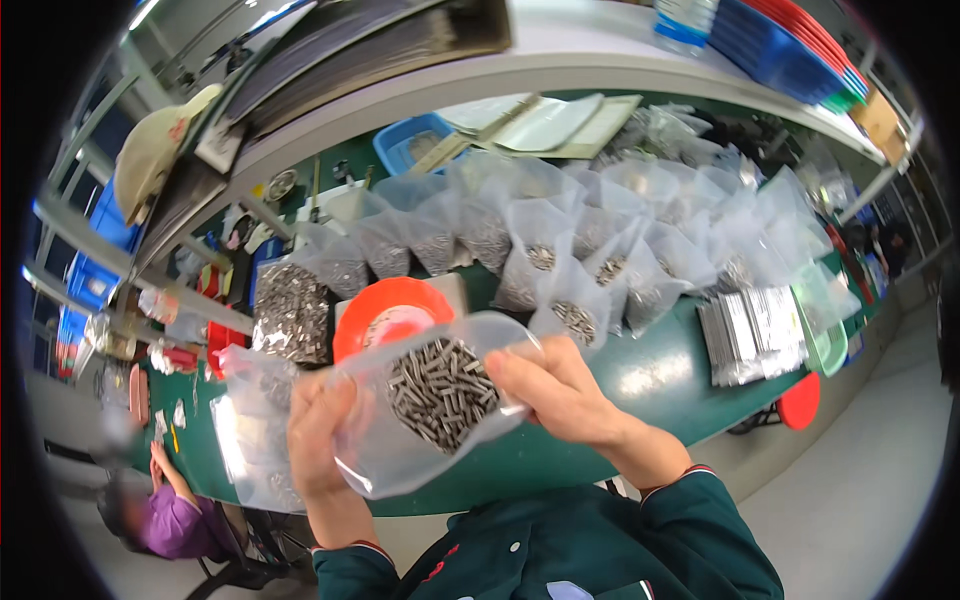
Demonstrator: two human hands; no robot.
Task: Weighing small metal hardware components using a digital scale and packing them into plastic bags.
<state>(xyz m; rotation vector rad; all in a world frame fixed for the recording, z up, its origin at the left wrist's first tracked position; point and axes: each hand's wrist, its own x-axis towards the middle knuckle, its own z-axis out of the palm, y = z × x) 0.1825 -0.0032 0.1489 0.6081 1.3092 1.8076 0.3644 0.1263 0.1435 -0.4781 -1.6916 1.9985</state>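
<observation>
Between my two hands I hold a translucent plastic bag [365,455], its mouth spread toward me. Many small grey metal pins [443,394] lie inside it. My left hand [318,425] is closed on the bag's left edge, and my right hand [550,388] pinches the right edge, thumb on top. Just beyond the bag an orange-red bowl [392,310] rests on a flat scale-like device [455,292]. Left of the bowl stands a big clear bag of metal parts [290,313]. The held bag covers part of the bowl's near side.
Rows of open plastic bags with metal parts [575,320] fill the back of the green table [640,385]. A stack of silver flat packets [752,335] lies at the right, near a green basket [828,345]. A shelf [580,55] overhangs the back. Another person [180,520] sits at the far left.
</observation>
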